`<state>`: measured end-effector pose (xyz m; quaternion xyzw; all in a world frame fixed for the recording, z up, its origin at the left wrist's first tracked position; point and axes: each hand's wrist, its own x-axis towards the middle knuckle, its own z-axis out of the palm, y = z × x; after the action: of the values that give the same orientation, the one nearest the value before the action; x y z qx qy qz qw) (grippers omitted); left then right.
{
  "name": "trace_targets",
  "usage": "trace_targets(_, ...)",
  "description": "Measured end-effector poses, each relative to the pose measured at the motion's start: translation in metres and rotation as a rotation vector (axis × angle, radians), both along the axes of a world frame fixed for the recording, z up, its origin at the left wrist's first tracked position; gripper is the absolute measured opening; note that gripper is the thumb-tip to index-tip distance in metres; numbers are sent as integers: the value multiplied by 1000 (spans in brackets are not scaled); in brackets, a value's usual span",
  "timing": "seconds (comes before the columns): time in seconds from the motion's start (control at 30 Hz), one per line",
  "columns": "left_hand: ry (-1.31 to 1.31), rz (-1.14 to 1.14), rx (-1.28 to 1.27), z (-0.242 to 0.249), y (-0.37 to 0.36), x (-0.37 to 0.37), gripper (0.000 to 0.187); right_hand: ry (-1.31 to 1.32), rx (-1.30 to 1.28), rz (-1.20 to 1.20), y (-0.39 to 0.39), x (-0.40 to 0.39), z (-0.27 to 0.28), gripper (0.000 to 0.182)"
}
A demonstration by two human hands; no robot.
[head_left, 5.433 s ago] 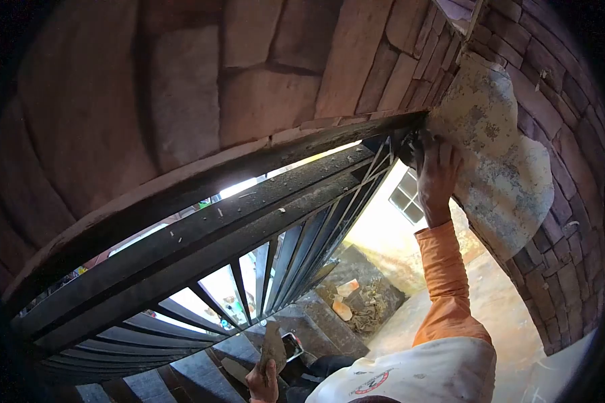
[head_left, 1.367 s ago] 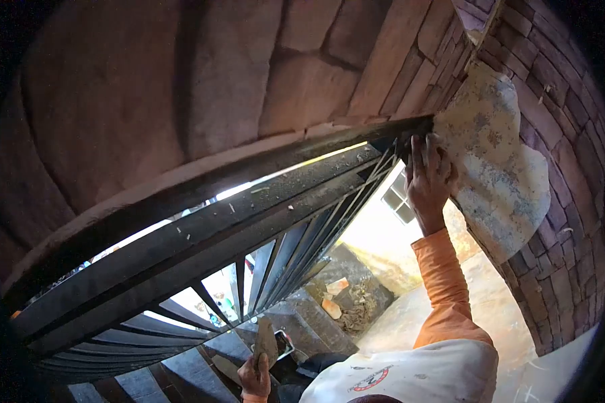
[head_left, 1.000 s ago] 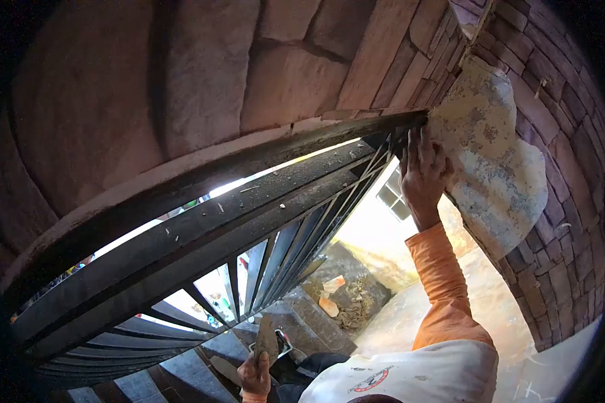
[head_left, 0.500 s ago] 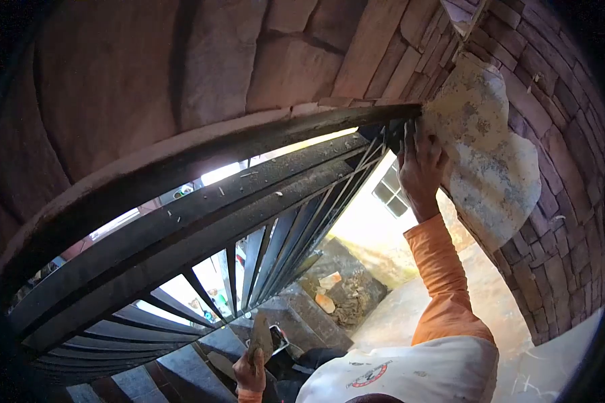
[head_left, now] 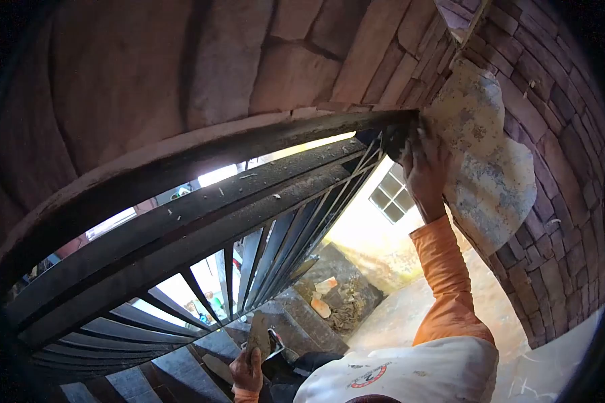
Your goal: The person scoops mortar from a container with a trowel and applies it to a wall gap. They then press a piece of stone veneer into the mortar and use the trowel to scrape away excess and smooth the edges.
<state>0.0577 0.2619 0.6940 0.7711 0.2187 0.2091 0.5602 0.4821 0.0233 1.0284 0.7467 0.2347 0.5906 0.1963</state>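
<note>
My left hand (head_left: 247,369), low in the view, is closed around a flat-bladed scraper (head_left: 258,334) with its dull broad blade pointing up. My right hand (head_left: 425,164) reaches up in an orange sleeve, fingers stretched out. Its fingertips touch the wall corner at the end of a dark ledge (head_left: 396,119). Just right of these fingers is a bare, mottled patch (head_left: 487,168), with brick-patterned covering (head_left: 558,181) around it. Whether anything thin lies under the fingertips is hidden.
A dark metal railing (head_left: 181,235) with slanted bars and bits of debris on top runs along the left. Dark steps (head_left: 175,373) descend below it. Farther down lie rubble (head_left: 339,302) and a pale wall with a window (head_left: 392,193).
My right hand has shifted slightly downward and right along the corner, its fingers pressed nearer the ledge's end. The scraper stays in my left hand, which has moved slightly. The view has tilted a little.
</note>
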Motion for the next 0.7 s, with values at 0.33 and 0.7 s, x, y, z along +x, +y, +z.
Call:
trace_targets(0.33,-28,-19,-55,4,-6,6,34,-78,38,-222,8,-4,2,57)
trace_targets(0.7,49,-50,-27,1,-10,0,23,-106,-3,-171,6,0,-11,56)
